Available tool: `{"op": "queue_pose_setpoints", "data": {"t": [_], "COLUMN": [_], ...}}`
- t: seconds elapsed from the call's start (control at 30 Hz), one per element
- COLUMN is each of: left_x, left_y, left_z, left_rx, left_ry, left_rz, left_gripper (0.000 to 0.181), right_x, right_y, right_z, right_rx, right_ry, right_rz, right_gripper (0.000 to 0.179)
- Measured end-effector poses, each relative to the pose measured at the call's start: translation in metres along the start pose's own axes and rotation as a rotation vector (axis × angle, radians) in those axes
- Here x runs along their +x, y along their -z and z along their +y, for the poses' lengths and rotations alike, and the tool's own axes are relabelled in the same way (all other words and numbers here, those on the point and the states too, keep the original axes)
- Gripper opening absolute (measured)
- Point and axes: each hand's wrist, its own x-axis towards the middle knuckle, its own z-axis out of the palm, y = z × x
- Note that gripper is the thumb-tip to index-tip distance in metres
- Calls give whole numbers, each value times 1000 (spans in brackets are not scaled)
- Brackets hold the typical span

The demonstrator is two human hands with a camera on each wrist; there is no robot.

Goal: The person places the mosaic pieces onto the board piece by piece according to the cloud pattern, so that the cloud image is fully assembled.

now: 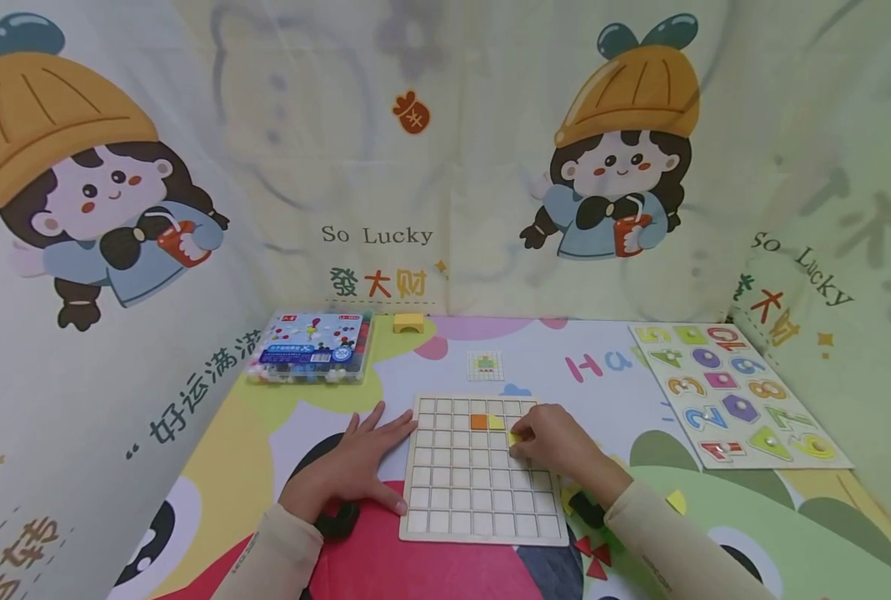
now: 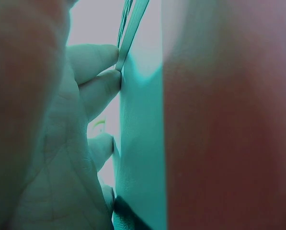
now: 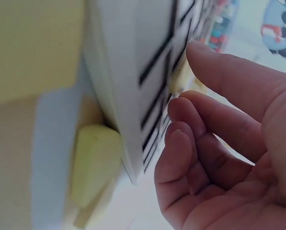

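We look down at a wooden grid board (image 1: 483,477) lying flat on a colourful printed mat (image 1: 430,575), with a person's two hands at work on either side. The right hand (image 1: 558,437) reaches over the board's upper right area, thumb and curled fingers pinching a small yellow piece (image 1: 514,437), its outline partly hidden from us by the fingertips. Just up and to the left, in the second row from the top, we find an orange square tile (image 1: 478,422) with a yellow tile (image 1: 496,422) right beside it.

The left hand (image 1: 358,458) lies spread along the board's left side, gripping nothing; in the left wrist view we see fingertips at the board's edge. Near the right forearm we count three red triangles (image 1: 603,554), with a yellow wedge (image 1: 675,501) on the forearm's far side.

Beyond the board's top edge lies a small gridded picture card (image 1: 486,366). At the back left we see a clear plastic case (image 1: 313,350) with a blue label, next to a yellow arch block (image 1: 408,323); at right, a number-and-shape puzzle board (image 1: 751,458). Cartoon figures in orange hats decorate the cloth backdrop (image 1: 490,192).
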Motion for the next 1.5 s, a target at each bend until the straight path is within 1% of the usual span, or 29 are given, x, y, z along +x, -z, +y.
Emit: {"op": "queue_pose_setpoints", "data": {"t": [0.07, 0.17, 0.3, 0.37, 0.47, 0.6, 0.73, 0.87, 1.0, 1.07, 1.27, 1.33, 1.5], "left_x": [0, -1, -1, -1, -1, -1, -1, -1, 0, 0, 0, 0, 0], "left_y": [0, -1, -1, -1, 0, 0, 0, 1, 1, 1, 2, 2, 3], "left_z": [0, 1, 1, 1, 0, 0, -1, -2, -1, 0, 2, 3, 4], "left_rx": [-4, -6, 2, 3, 8, 5, 11, 15, 13, 10, 12, 9, 9], "left_ry": [-2, -2, 4, 4, 2, -5, -12, -17, -15, -14, -18, -20, -9], "left_rz": [-1, -2, -2, -3, -8, -12, -10, -7, -10, -10, -17, -15, -11], "left_gripper": [122, 122, 122, 122, 122, 122, 122, 122, 122, 122, 122, 122, 122], "right_x": [-5, -16, -36, -47, -65, -91, -111, -125, -136, -142, -150, -149, -146], "right_y": [5, 20, 43, 54, 67, 81, 88, 91, 91, 91, 83, 81, 76], "right_z": [3, 13, 35, 46, 62, 84, 101, 115, 131, 137, 150, 153, 161], "right_rx": [17, 50, 71, 77, 76, 67, 48, 28, 23, 28, 22, 14, -12], "right_ry": [-3, 39, 121, 121, 91, 30, -13, -36, -62, -85, -164, -162, -130], "right_rz": [15, 62, 155, 196, 233, 245, 261, 278, 278, 261, 146, 125, 127], "right_gripper": [30, 27, 26, 27, 32, 39, 42, 40, 40, 41, 46, 47, 46]}}
